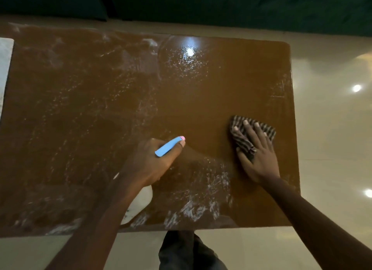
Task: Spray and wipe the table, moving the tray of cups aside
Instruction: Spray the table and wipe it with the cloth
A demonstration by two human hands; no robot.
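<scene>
Floor (332, 128): glossy beige, right of the grip, lamp glints reflected.
Upholstery (241, 8): dark green, seen far beyond the grip.

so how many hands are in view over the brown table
2. The left hand grips a white spray bottle with a blue trigger near the front edge; the right hand presses a striped cloth near the right edge.

The left hand (155, 161) and forearm are covering most of the spray bottle (168, 147), leaving only its blue top and a slice of white body showing. The right hand (259, 155) is hiding the striped cloth's (242, 142) middle. The picture's left edge is cutting off the table (120, 88) and a pale slab (5, 68), too cropped to identify.
</scene>
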